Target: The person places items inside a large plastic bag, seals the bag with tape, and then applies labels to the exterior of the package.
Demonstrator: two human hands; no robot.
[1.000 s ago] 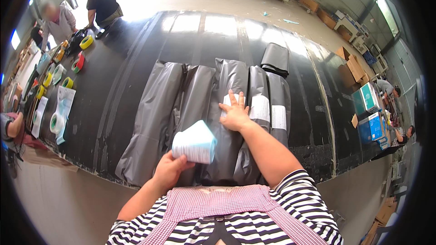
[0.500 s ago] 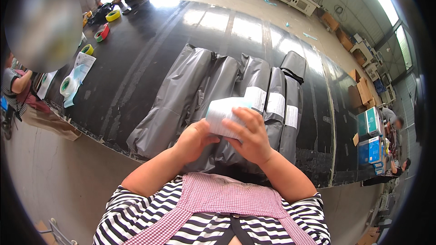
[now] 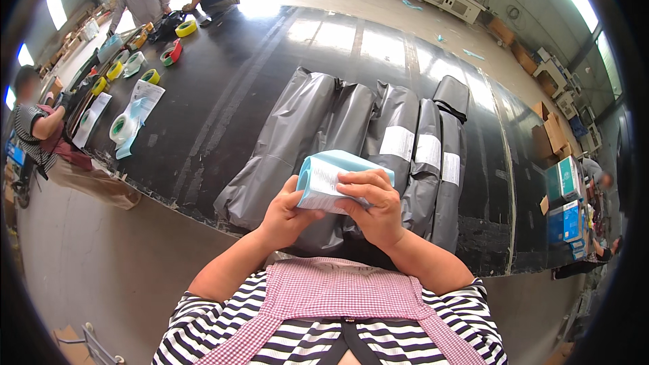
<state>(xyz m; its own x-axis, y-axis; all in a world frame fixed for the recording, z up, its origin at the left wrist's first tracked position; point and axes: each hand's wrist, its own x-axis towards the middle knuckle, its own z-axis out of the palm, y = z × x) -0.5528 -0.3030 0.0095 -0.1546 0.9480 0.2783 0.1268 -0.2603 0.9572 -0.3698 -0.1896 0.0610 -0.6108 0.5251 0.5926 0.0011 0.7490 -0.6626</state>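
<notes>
Both my hands are raised in front of me, holding a folded strip of printed white labels on pale blue backing (image 3: 324,186). My left hand (image 3: 282,213) pinches its left end, where the backing curls over. My right hand (image 3: 373,204) grips the right side, fingers bent across the printed face. Just beyond and below lie several long grey plastic-wrapped parcels (image 3: 287,128), side by side on the black table (image 3: 203,88). Three on the right bear a white label, among them the parcel label (image 3: 397,142). At their far right end rests a short folded grey parcel (image 3: 451,96).
To the left are a roll of pale blue-backed labels (image 3: 123,128) and several tape rolls, including a red one (image 3: 171,53). A co-worker (image 3: 40,122) stands by the left edge; two people are at the far left. Boxes (image 3: 564,179) stand at the right.
The label strip has tilted, so more blue backing shows along its top and left end. My view has shifted left, bringing the co-workers further into sight. The parcels lie as before.
</notes>
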